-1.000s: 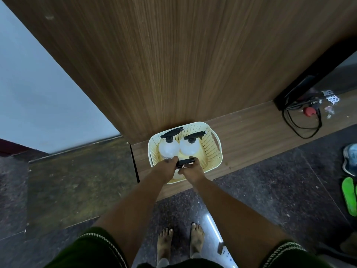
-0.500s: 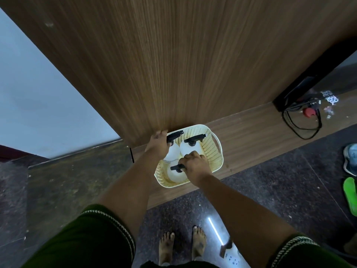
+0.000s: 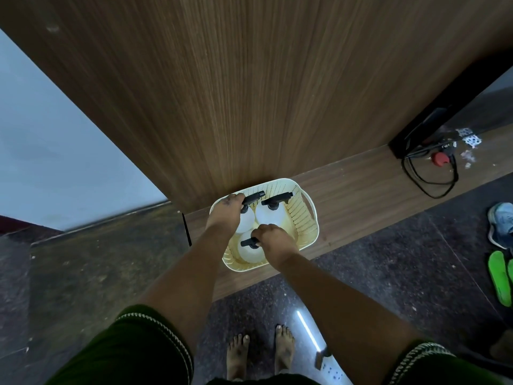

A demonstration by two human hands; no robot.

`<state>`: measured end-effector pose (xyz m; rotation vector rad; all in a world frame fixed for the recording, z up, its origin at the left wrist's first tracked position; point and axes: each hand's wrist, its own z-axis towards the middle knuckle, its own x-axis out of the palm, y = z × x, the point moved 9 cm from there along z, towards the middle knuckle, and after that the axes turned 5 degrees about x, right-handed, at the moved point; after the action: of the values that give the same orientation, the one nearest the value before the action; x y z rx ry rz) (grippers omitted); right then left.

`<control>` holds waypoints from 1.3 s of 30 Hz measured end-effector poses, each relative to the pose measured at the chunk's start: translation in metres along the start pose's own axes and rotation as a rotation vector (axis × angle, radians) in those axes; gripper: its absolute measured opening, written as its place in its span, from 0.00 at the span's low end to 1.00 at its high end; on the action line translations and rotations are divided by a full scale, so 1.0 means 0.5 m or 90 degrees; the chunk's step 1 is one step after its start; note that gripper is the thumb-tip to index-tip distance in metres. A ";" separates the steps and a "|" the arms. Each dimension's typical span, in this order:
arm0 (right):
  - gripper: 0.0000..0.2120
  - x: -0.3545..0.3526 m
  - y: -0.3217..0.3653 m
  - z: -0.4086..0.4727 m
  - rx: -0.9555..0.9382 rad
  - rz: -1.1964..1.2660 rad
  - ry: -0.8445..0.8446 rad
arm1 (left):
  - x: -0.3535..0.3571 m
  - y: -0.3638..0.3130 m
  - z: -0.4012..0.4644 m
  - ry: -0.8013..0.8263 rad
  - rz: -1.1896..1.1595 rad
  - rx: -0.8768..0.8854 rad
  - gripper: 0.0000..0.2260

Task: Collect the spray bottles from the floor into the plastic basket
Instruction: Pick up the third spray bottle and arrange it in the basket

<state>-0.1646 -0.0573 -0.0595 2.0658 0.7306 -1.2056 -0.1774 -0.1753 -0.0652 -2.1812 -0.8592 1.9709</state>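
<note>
A cream perforated plastic basket (image 3: 304, 218) stands on a low wooden ledge against a wooden panel. Three white spray bottles with black trigger heads sit inside it. My left hand (image 3: 226, 212) grips the black head of the back-left bottle (image 3: 247, 223). The back-right bottle (image 3: 268, 215) stands free beside it. My right hand (image 3: 273, 240) is closed on the trigger head of the front bottle (image 3: 249, 252), which stands near the basket's front wall.
A tall wooden panel (image 3: 249, 93) rises right behind the basket. Black cables (image 3: 427, 179) and a red plug lie on the ledge at right. A blue shoe (image 3: 501, 223) and green sandals (image 3: 499, 276) lie on the dark floor. My bare feet (image 3: 259, 354) stand below.
My left hand moved from the basket's front edge to the back-left bottle's head. My right hand lowered the third bottle into the basket's front and stays on its head.
</note>
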 end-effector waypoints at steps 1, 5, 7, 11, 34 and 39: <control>0.10 0.001 -0.002 0.003 -0.002 0.007 0.007 | -0.001 0.001 0.005 0.004 0.006 -0.001 0.09; 0.11 0.003 -0.009 0.011 -0.007 0.007 0.016 | -0.002 0.016 0.018 0.027 0.024 -0.032 0.12; 0.12 0.003 -0.010 0.011 -0.006 -0.012 0.005 | -0.002 0.021 0.018 0.029 0.010 -0.036 0.13; 0.11 -0.001 -0.013 0.010 0.012 -0.031 -0.028 | -0.010 0.025 0.018 0.014 -0.009 -0.023 0.13; 0.11 0.005 -0.002 -0.002 0.008 -0.064 -0.056 | -0.006 0.004 0.009 0.008 -0.021 -0.006 0.12; 0.19 0.000 0.010 0.002 0.006 -0.024 -0.045 | -0.009 0.007 0.011 0.017 -0.002 -0.005 0.15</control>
<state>-0.1616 -0.0613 -0.0586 2.0144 0.7350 -1.2997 -0.1812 -0.1820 -0.0634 -2.2035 -0.8668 1.9353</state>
